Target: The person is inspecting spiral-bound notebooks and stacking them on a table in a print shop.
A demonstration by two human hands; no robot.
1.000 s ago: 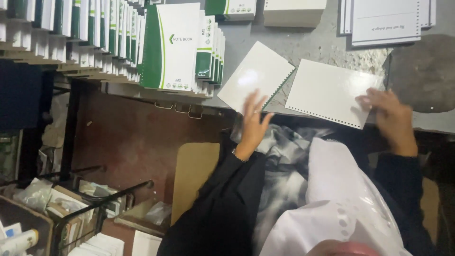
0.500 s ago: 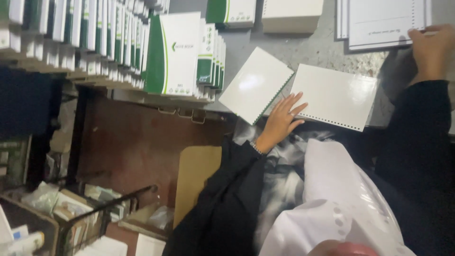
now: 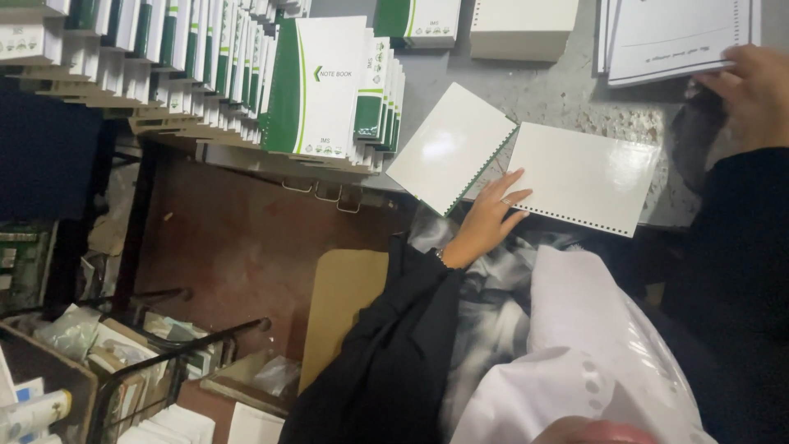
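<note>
The left hand (image 3: 489, 215) lies with fingers spread and relaxed at the near edge of the grey surface (image 3: 567, 103), its fingertips touching the gap where two white punched sheets meet — it grips nothing. The left of these, a white cover sheet (image 3: 450, 146) with a green edge and a row of holes along its right side, sits tilted; the right one, a white punched sheet (image 3: 585, 175), lies just beside it with its holes along the near edge, hanging slightly over the surface's rim. The right hand (image 3: 752, 86) is up at the far right, pressed on a stack of printed pages (image 3: 670, 37); its fingers curl over the stack's near corner, though whether it pinches a sheet or only rests there I cannot tell. Judging by how things lie, the two covers are laid out but not yet joined to any pages, so the work looks early for this piece: covers placed, inner pages still in their stack. Much has been done overall — a long row of finished green-and-white notebooks (image 3: 316, 86) stands upright along the left of the surface, with one facing the camera. A plain white block of paper (image 3: 520, 26) sits at the far edge, and a metal rack with clutter (image 3: 123, 362) stands on the floor below.
</note>
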